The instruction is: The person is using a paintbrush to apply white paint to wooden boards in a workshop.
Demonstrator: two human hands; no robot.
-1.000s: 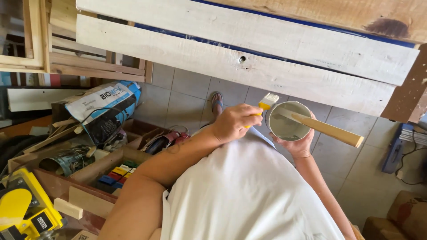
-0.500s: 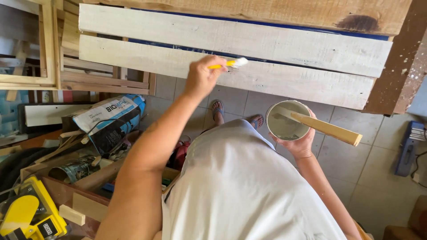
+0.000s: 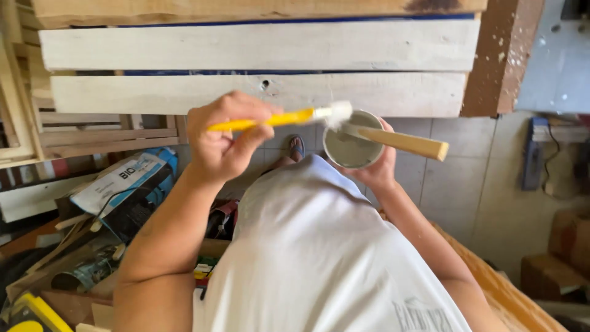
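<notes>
Tiled floor w/ white-blue sack (image 3: 126, 184) (lower left), beside toolbox (image 3: 67, 276).

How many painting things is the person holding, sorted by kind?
Paintbrush, yellow handle, in the left hand: 1
Paint cup, in the right hand: 1
Wooden stir stick, resting in the cup: 1
Total: 3
</notes>
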